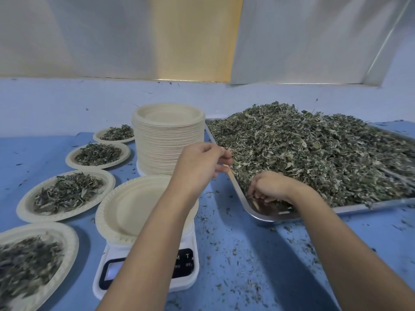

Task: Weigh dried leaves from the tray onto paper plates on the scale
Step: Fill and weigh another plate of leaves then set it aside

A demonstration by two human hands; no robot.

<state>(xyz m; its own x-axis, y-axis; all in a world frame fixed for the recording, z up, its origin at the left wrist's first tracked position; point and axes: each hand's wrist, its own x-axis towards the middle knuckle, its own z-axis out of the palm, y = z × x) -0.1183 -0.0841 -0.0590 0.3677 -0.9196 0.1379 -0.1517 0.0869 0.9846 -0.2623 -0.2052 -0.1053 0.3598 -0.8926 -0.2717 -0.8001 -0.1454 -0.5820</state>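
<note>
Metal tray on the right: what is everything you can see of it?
The tray is a shallow, shiny metal rectangle with a low rim and rounded corners. It lies flat on the blue table cover, right of the stack of plates. A heap of dried leaves covers nearly all of it; only the near left corner shows bare metal. The right hand digs curled fingers into the leaves there. The left hand is at its left rim; a grip is unclear.

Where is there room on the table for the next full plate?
Bare blue table lies between the scale and the tray, with only crumbs. More lies left of the filled plates. Between those plates, the plate stack and scale it is crowded.
</note>
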